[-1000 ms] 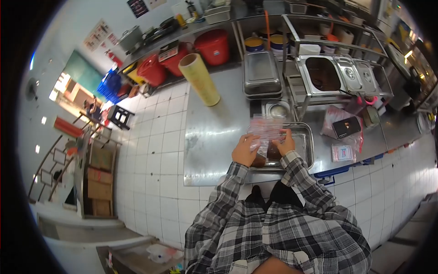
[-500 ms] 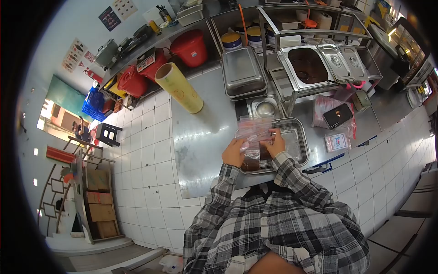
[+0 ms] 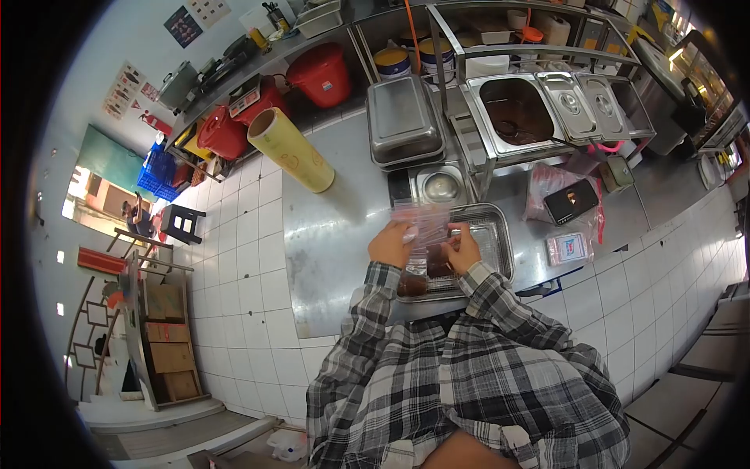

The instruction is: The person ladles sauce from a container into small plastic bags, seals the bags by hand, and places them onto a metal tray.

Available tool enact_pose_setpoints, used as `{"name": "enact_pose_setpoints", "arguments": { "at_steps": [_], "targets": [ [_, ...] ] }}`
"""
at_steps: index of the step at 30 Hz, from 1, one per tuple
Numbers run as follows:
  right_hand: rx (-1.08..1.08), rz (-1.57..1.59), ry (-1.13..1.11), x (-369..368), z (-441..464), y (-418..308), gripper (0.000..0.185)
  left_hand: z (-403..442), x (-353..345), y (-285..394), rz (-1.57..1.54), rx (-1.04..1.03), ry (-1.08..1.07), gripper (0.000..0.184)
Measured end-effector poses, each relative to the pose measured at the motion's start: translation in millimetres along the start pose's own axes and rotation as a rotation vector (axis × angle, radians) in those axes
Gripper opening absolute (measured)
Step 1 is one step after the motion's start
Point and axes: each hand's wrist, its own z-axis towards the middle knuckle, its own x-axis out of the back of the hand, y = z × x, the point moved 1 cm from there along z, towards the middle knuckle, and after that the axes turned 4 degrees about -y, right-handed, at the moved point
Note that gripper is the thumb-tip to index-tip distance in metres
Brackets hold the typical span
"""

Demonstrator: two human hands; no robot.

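A bunch of clear plastic zip bags [image 3: 426,224] with reddish edges is held between my hands over a metal tray [image 3: 508,254]. My left hand [image 3: 389,244] is closed on the left side of the bags. Bent fingers of my right hand [image 3: 463,249] pinch their right side; exactly which bag they grip is too small to tell. Below the hands, at the tray's near left, are bags filled with brown sauce [image 3: 412,286]. Part of the sauce bags is covered by my right hand and the clear plastic.
A yellowish roll [image 3: 293,152] stands on the steel table at left. Behind the tray are a lidded steel pan [image 3: 404,117] and a sauce well with a ladle [image 3: 516,113]. To the right lie a phone [image 3: 571,202] and a small pack [image 3: 568,248]. A person [image 3: 139,217] is far left.
My view has shifted slightly, so the table things sit a little further left. Both hands stay on the bags over the tray, with my left hand slightly higher on them.
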Motion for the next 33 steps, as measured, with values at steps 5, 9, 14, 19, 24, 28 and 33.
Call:
{"name": "enact_pose_setpoints", "arguments": {
  "at_steps": [5, 9, 14, 19, 24, 28, 33],
  "targets": [
    [0.057, -0.009, -0.038, 1, 10, 11, 0.052, 26, -27, 5, 0.246, -0.016, -0.128, 0.027],
    [0.064, -0.002, -0.094, 8, 7, 13, 0.057, 38, -26, 10, 0.262, 0.008, -0.226, 0.030],
    [0.079, -0.078, -0.104, 13, 5, 10, 0.065, 41, -24, 17, 0.277, 0.033, -0.212, 0.031],
    [0.505, -0.450, 0.169, 11, 3, -9, 0.071, 37, -29, 12, 0.232, 0.003, -0.120, 0.030],
    [0.210, -0.128, -0.046, 19, 2, -28, 0.070, 32, 1, 29, 0.074, 0.200, -0.254, 0.033],
    [0.002, 0.176, -0.191, 22, 7, -18, 0.058, 26, -14, 17, 0.173, 0.026, -0.186, 0.035],
    [0.323, 0.160, -0.141, 43, 30, -14, 0.035, 30, -23, 21, 0.280, 0.073, -0.321, 0.040]
  ]
}}
